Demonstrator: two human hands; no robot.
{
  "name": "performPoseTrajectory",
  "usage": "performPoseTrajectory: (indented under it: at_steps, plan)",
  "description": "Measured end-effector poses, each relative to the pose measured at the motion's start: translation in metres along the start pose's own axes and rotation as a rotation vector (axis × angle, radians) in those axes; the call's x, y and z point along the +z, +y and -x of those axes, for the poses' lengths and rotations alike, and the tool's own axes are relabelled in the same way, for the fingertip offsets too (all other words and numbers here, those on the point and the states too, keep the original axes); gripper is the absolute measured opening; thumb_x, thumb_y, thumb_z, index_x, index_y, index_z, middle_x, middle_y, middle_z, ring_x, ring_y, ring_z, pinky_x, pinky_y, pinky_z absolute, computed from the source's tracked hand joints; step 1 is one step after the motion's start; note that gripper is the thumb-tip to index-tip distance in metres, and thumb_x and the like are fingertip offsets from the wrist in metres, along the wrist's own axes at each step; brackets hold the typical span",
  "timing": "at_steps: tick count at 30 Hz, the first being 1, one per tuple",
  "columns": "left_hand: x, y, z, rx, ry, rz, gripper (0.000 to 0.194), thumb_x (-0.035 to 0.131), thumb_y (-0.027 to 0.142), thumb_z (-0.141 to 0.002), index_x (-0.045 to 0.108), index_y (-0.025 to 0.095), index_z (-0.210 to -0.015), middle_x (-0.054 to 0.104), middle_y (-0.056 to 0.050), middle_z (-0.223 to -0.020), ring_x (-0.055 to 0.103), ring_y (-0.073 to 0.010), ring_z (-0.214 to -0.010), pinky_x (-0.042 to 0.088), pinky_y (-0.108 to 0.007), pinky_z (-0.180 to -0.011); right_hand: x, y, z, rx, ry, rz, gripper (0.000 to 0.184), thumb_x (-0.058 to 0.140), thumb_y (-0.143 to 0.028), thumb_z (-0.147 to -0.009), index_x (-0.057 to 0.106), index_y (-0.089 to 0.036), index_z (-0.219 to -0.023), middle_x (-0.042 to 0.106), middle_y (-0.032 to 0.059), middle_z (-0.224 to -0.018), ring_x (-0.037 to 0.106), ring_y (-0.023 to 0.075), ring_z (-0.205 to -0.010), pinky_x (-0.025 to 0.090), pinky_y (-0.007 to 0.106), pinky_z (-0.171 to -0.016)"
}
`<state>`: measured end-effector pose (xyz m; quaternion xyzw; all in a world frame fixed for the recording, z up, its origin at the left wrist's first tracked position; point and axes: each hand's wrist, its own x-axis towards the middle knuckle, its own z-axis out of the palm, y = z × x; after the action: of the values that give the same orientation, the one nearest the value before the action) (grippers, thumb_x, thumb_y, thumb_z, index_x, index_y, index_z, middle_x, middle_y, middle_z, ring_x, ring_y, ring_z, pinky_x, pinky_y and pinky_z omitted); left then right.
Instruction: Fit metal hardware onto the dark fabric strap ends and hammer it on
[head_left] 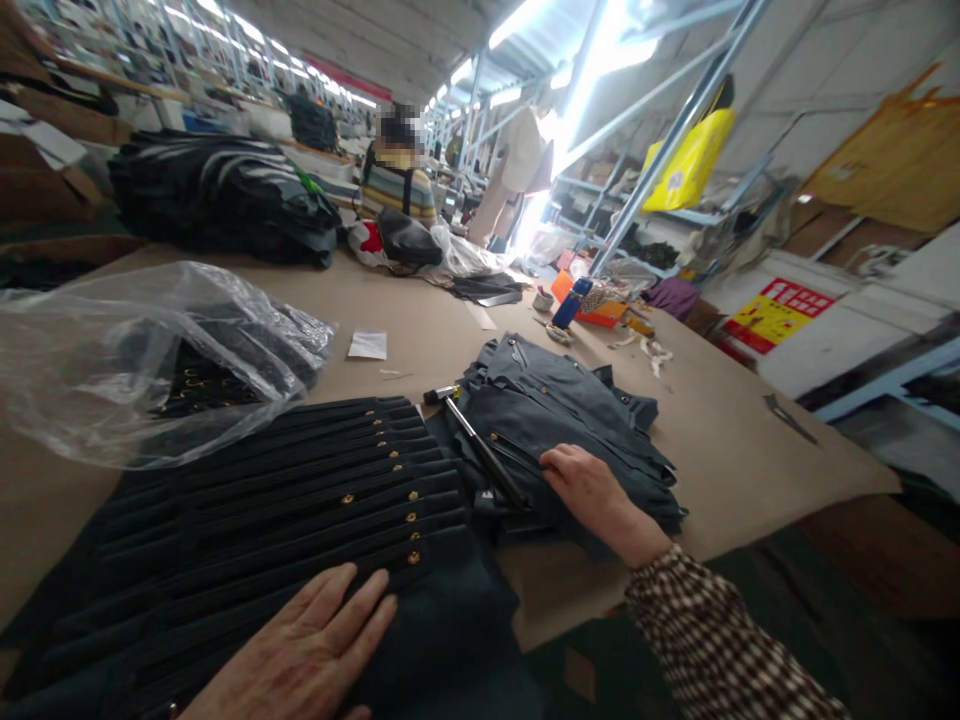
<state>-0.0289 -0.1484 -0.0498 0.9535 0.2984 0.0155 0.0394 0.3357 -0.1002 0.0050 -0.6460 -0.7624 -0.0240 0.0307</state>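
Fingers stretched out, my left hand lies flat on a row of overlapping dark cloth pieces. Gold-coloured metal fasteners show along their right ends. My right hand is at a second stack of dark cloth pieces, its fingers curled and pressed together on the top piece; the fingertips are partly hidden. That stack shows pocket-like slits and small metal fittings. Between the two stacks lies a hammer-like tool with a silver shaft and black grip.
A clear plastic bag covers more dark pieces at left. Behind it rises a large dark cloth pile. A white paper slip, a blue object and scissors lie on the brown table. A person is beyond.
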Motion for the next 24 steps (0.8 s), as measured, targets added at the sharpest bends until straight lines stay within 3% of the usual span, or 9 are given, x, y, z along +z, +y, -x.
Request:
performPoseTrajectory:
  at_steps: [3,7,10,16,19,24]
  plan:
    - [-0.004,0.003,-0.002,-0.001,-0.056,0.018,0.058,0.055,0.025,-0.077,0.049,0.029,-0.135,0.047,-0.005,-0.141,0.050,-0.0321,-0.124,0.044,-0.044,-0.102,0.006,0.008,-0.008,0.004,-0.041,0.138,0.016,0.058,-0.022,-0.087,0.062,-0.018,-0.102,0.063,0.0074,-0.100,0.059,0.0201,-0.094,0.046,0.029,-0.084]
    - [-0.017,0.005,-0.006,-0.029,-0.133,0.065,0.056,0.053,0.029,-0.081,0.045,0.028,-0.137,0.043,-0.006,-0.144,0.045,-0.0330,-0.128,0.043,-0.048,-0.103,0.002,-0.011,-0.021,-0.075,-0.194,0.272,0.017,0.059,-0.029,-0.087,0.065,-0.015,-0.093,0.064,0.0099,-0.097,0.060,0.0225,-0.092,0.047,0.030,-0.081]
    - [-0.023,0.006,-0.007,-0.040,-0.175,0.101,0.056,0.051,0.030,-0.083,0.043,0.028,-0.138,0.040,-0.006,-0.145,0.042,-0.0333,-0.130,0.041,-0.050,-0.104,-0.001,-0.021,-0.026,-0.110,-0.245,0.285,0.016,0.053,-0.021,-0.089,0.066,-0.012,-0.091,0.065,0.0122,-0.094,0.063,0.0219,-0.086,0.047,0.029,-0.076]
    - [-0.012,0.004,0.000,-0.052,-0.159,0.149,0.058,0.051,0.029,-0.083,0.040,0.027,-0.140,0.037,-0.007,-0.148,0.036,-0.0343,-0.133,0.036,-0.053,-0.107,-0.003,-0.019,-0.038,-0.066,-0.271,0.329,0.020,0.048,-0.013,-0.087,0.067,-0.013,-0.083,0.070,0.0112,-0.080,0.068,0.0206,-0.073,0.047,0.027,-0.065]
    - [-0.019,0.006,0.000,-0.058,-0.157,0.179,0.057,0.049,0.029,-0.084,0.039,0.027,-0.141,0.038,-0.008,-0.147,0.036,-0.0338,-0.134,0.035,-0.053,-0.107,-0.024,-0.010,-0.042,-0.011,-0.211,0.362,0.025,0.043,-0.016,-0.091,0.068,-0.015,-0.091,0.071,0.0125,-0.085,0.068,0.0233,-0.080,0.048,0.030,-0.070]
    - [-0.039,0.011,-0.009,-0.116,-0.245,0.228,0.061,0.058,0.021,-0.075,0.048,0.021,-0.135,0.045,-0.013,-0.143,0.039,-0.0362,-0.131,0.037,-0.055,-0.105,-0.094,0.007,-0.036,0.103,-0.011,0.413,0.031,0.042,-0.024,-0.092,0.068,-0.017,-0.106,0.072,0.0126,-0.091,0.068,0.0254,-0.084,0.048,0.034,-0.076]
